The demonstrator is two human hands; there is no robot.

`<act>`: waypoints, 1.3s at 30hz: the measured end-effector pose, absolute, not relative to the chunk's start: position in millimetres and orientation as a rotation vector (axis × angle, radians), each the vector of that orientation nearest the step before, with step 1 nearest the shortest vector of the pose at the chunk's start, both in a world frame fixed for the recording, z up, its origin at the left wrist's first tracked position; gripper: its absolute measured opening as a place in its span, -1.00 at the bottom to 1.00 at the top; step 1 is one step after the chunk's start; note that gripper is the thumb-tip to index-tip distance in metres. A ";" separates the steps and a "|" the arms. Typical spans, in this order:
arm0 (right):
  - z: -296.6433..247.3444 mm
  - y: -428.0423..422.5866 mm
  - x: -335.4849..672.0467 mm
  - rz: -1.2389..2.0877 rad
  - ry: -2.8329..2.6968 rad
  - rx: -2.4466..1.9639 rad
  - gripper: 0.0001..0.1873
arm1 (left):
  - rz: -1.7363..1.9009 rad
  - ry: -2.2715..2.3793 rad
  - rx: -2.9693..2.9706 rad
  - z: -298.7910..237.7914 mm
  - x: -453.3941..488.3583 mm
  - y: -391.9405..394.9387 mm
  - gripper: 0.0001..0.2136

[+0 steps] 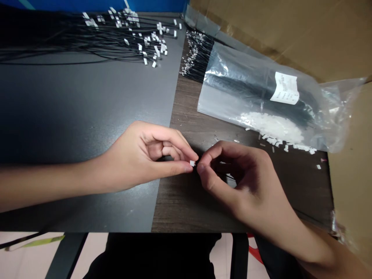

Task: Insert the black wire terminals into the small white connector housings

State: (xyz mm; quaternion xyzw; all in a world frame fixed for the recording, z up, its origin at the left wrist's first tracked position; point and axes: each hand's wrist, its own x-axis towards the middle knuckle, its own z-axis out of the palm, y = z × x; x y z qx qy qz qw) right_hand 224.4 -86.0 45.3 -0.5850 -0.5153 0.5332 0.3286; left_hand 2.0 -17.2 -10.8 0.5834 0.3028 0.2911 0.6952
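Observation:
Between thumb and index fingertip, my left hand [159, 155] pinches a tiny white connector housing [192, 163]. My right hand [238, 178] is closed in a pinch just to the right of it, fingertips almost touching the housing. A thin metallic tip shows between the two hands. A stretch of thin black wire [229, 177] shows below the right fingers and seems to run from the pinch; the fingertips hide most of it. Both hands are above the brown wood-grain tabletop, near the edge of the dark grey mat [116, 97].
Black wires with white connectors [154, 42] lie at the back left. Bare-ended wires with metal terminals [193, 54] stick out of a clear labelled plastic bag [232, 104]. Loose white housings [273, 128] are piled against the bag. Cardboard [290, 35] borders the back and right.

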 end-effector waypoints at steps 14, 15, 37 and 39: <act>46.1 -88.6 225.8 1.516 -1.277 -1.553 -0.84 | 0.749 0.605 1.476 -6.8 2.4 -23.5 -0.69; 46.1 -88.9 226.0 1.527 -1.270 -1.546 -0.84 | 0.764 0.611 1.505 -6.9 1.8 -24.6 -0.69; 31.2 -89.3 227.2 1.490 -1.322 -1.469 -0.61 | 0.914 0.596 1.543 -11.6 2.2 -26.5 -0.82; 24.2 -92.0 229.1 1.463 -1.322 -1.482 -0.55 | 0.886 0.613 1.400 -17.7 4.7 -28.7 -0.85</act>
